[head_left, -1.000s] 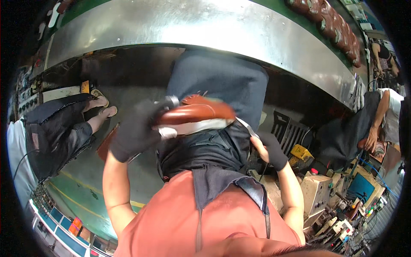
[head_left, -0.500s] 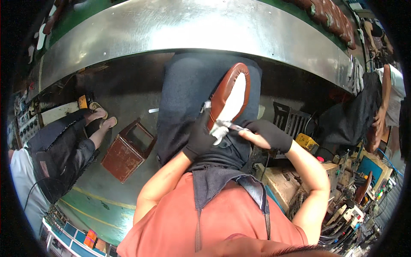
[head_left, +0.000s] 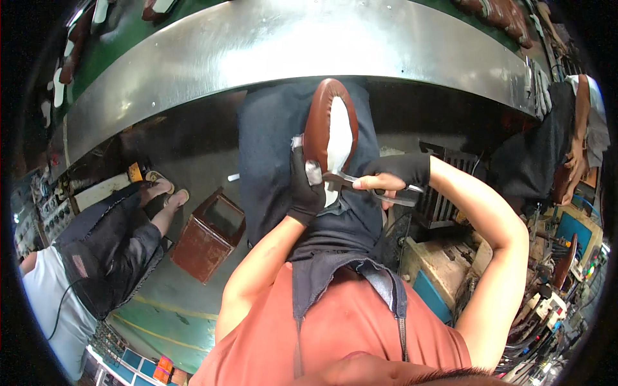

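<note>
Below the curved metal bench (head_left: 257, 45), over the person's lap, a brown shoe (head_left: 329, 128) with a white sole stands upright, gripped by the gloved left hand (head_left: 304, 186); the gloved right hand (head_left: 393, 180) clasps scissors (head_left: 367, 188) touching it.

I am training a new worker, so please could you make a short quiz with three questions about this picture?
1. True or false: the left hand holds the brown shoe with its white sole side facing up.
2. Which tool is in the right hand? A) hammer B) metal pliers C) brush
3. Fill in: on the floor, at the person's left, stands an open reddish-brown ____.

Key: 1 true; 2 B; 3 box
</note>
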Tool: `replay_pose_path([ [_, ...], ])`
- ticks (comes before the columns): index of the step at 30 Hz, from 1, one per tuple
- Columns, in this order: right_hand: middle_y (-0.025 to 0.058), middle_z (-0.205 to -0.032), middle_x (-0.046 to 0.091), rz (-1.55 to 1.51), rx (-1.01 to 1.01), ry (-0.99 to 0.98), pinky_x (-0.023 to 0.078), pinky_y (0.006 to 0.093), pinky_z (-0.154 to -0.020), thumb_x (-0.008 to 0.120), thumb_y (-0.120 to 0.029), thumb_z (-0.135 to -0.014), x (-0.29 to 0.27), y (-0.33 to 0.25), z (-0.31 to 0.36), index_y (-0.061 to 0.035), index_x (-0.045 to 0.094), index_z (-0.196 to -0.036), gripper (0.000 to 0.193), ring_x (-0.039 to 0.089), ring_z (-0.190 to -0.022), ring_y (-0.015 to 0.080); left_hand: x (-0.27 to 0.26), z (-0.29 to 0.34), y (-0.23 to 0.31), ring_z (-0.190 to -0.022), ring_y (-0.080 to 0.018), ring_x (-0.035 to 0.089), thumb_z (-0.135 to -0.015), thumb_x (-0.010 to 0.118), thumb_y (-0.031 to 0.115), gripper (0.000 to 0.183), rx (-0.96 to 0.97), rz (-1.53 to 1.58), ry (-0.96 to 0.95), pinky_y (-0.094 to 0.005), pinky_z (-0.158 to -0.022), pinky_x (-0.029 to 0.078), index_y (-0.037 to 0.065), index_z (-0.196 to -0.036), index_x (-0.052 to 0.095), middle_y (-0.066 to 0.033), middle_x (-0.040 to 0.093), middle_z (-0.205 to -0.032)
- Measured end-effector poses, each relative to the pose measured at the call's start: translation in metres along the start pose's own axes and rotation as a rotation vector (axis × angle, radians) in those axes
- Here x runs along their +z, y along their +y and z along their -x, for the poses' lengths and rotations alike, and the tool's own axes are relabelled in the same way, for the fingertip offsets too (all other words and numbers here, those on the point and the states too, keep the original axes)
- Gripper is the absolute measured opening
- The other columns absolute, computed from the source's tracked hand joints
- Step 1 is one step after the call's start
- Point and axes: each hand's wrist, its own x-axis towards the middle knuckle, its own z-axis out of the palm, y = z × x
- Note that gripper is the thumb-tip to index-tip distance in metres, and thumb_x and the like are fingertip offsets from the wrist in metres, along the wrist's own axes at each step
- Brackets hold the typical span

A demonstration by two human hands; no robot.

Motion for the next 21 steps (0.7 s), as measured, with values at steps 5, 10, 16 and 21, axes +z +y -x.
replay_pose_path([
  [5, 0.0149, -0.069, 0.064, 0.898, 0.020, 0.318, 0.049, 0.0432, -0.055, 0.060, -0.034, -0.087, 0.014, -0.089, 0.031, -0.0063, 0.068, -0.072, 0.032, 0.064, -0.063, 0.0348, -0.010, -0.012, -0.007, -0.125, -0.0323, 0.046, -0.092, 0.050, 0.014, 0.070, -0.027, -0.092, 0.002, -0.0400, -0.104, 0.037, -0.002, -0.146, 0.009, -0.0233, 0.041, -0.136],
  [10, 0.0183, -0.075, 0.063, 0.777, -0.728, 0.583, 0.050, 0.0430, -0.062, 0.059, -0.041, -0.088, 0.060, -0.032, -0.007, -0.0050, 0.067, -0.080, 0.037, 0.063, -0.071, 0.0378, -0.028, -0.038, 0.024, -0.128, -0.0275, 0.044, -0.096, 0.055, 0.028, 0.068, -0.356, 0.238, -0.262, -0.0380, -0.105, 0.037, 0.001, -0.146, 0.018, -0.0155, 0.036, -0.143],
  [16, 0.0109, -0.077, 0.062, -0.054, -0.206, 0.387, 0.046, 0.0336, -0.070, 0.047, -0.043, -0.098, 0.031, 0.020, 0.013, 0.0022, 0.063, -0.091, 0.048, 0.055, -0.071, 0.0180, -0.034, -0.042, 0.041, -0.114, -0.0198, 0.054, -0.102, 0.042, 0.028, 0.047, -0.389, 0.367, -0.392, -0.0326, -0.098, 0.043, 0.007, -0.143, 0.033, -0.0099, 0.052, -0.130],
  [21, 0.0094, -0.078, 0.065, -0.415, -0.336, 0.223, 0.046, 0.0338, -0.065, 0.039, -0.049, -0.099, 0.023, 0.011, 0.007, 0.0036, 0.065, -0.087, 0.060, 0.057, -0.070, 0.0174, -0.009, -0.042, 0.071, -0.107, -0.0182, 0.057, -0.104, 0.037, 0.032, 0.044, -0.610, 0.626, -0.360, -0.0317, -0.089, 0.048, 0.007, -0.139, 0.037, -0.0081, 0.056, -0.122],
])
